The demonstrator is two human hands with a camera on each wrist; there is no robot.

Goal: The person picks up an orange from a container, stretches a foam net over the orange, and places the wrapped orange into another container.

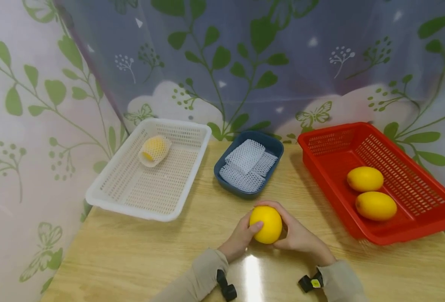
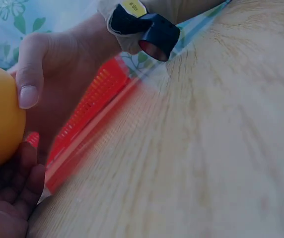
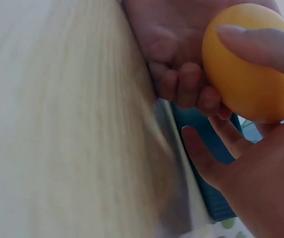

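Observation:
A smooth yellow oval fruit (image 1: 265, 225) is held between both hands over the near middle of the table. My left hand (image 1: 240, 235) grips its left side, thumb laid across the front. From the right, my right hand (image 1: 299, 235) holds it with fingers round the back and thumb low. The right wrist view shows the left fingers curled under the fruit (image 3: 248, 74) and a thumb over it. Beyond the hands stands a dark blue tray (image 1: 222, 181) with several white foam net sleeves (image 1: 245, 157).
At the left, a white basket (image 1: 132, 213) contains one yellow fruit (image 1: 155, 149) in a foam net. A red basket (image 1: 332, 201) on the right holds two bare yellow fruits (image 1: 375, 206). A patterned curtain (image 1: 305, 58) hangs behind the wooden table (image 1: 132, 251).

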